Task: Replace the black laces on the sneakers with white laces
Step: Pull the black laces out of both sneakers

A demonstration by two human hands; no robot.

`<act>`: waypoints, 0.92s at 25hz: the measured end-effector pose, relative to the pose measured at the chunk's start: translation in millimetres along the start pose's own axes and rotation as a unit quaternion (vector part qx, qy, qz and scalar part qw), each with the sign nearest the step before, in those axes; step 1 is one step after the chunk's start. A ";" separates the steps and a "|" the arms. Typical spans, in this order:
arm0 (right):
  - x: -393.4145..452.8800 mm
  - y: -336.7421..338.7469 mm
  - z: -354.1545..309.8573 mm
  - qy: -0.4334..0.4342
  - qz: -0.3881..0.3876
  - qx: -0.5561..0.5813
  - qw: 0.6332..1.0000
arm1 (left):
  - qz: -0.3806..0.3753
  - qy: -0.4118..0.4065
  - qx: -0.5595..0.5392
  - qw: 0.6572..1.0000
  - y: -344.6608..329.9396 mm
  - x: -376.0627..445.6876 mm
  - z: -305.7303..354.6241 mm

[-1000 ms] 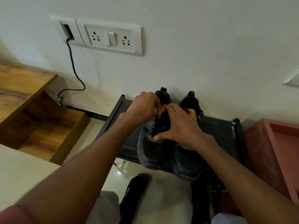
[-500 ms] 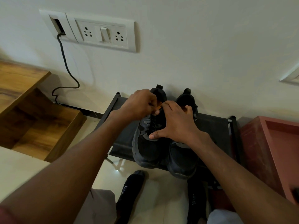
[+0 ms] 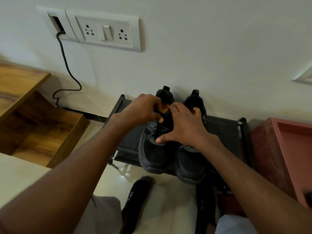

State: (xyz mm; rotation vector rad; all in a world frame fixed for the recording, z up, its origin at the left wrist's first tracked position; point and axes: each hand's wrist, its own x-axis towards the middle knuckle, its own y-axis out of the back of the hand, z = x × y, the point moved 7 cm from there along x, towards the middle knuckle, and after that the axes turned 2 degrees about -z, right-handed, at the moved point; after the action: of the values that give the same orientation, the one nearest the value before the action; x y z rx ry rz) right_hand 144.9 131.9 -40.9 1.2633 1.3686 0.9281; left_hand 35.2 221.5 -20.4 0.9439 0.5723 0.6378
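Item: pair of black sneakers, left sneaker [image 3: 155, 149] and right sneaker [image 3: 192, 164], side by side and touching, toes toward the viewer and overhanging the front edge of a low black rack [image 3: 222, 132]; heels against the wall; uppers matte, with grey panels beside the lacing; soles thick and rounded; orange lining visible inside the left sneaker's opening.
Black laces [image 3: 160, 128]: still threaded down the left sneaker's tongue; the right sneaker's lacing is hidden by the hand.
Left hand [image 3: 143, 109]: fingers curled at the top of the left sneaker's lacing, pinching the lace there.
Right hand [image 3: 184, 125]: spread across both sneakers, fingers bent over the collars, thumb extended onto the left sneaker's lacing; whether it grips anything cannot be told.
Surroundings: rack of dark fabric on metal tubes; wooden shelf unit [image 3: 33, 119], grained; white switch plate [image 3: 104, 32], glossy, with black cable [image 3: 67, 68]; red-brown box [image 3: 283, 157]; pale polished floor.
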 end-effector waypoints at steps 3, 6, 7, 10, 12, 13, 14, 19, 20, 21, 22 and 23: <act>-0.7 0.7 -0.1 0.001 -0.001 0.004 1.000 | 0.052 0.006 -0.047 0.998 13.6 -0.5 -2.2; -1.6 0.9 1.5 0.004 -0.002 0.004 1.000 | 0.174 -0.009 -0.395 0.902 48.4 -9.2 -12.1; -1.7 0.8 1.5 0.006 0.000 0.004 1.000 | 0.195 -0.013 -0.532 0.824 57.7 -14.1 -17.9; -1.0 0.3 -0.1 0.007 0.005 -0.001 1.000 | 0.197 0.033 -0.614 0.764 55.4 -18.6 -28.7; -0.7 0.9 -0.4 0.005 0.007 -0.001 1.000 | 0.161 0.048 -0.366 0.915 42.4 -14.1 -25.6; -0.5 1.3 -0.2 0.004 0.010 0.001 1.000 | 0.122 0.034 -0.216 0.968 31.2 -10.7 -19.1; -0.2 1.7 0.0 0.004 0.013 0.003 1.000 | 0.081 0.019 -0.104 0.991 18.6 -9.0 -12.5; -0.1 1.6 0.0 0.003 0.016 0.010 1.000 | 0.072 -0.009 -0.015 0.997 13.4 -7.6 -1.9; -0.1 1.9 0.4 0.004 0.014 0.011 1.000 | 0.090 0.010 -0.032 0.995 18.9 -7.9 -5.9; -0.2 2.0 0.8 0.004 0.011 0.013 1.000 | 0.120 0.045 -0.067 0.989 26.0 -8.1 -15.8; -0.3 2.1 1.5 0.003 0.009 0.015 1.000 | 0.161 0.087 -0.118 0.976 35.1 -10.1 -27.6; -0.2 2.3 2.0 0.002 0.007 0.015 1.000 | 0.203 0.127 -0.185 0.953 44.3 -13.1 -41.0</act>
State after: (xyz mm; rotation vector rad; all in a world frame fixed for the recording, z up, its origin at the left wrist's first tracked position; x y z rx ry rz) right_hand 147.3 131.9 -39.0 1.2969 1.3824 0.9230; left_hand -12.8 254.0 1.0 0.6274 0.4636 1.2065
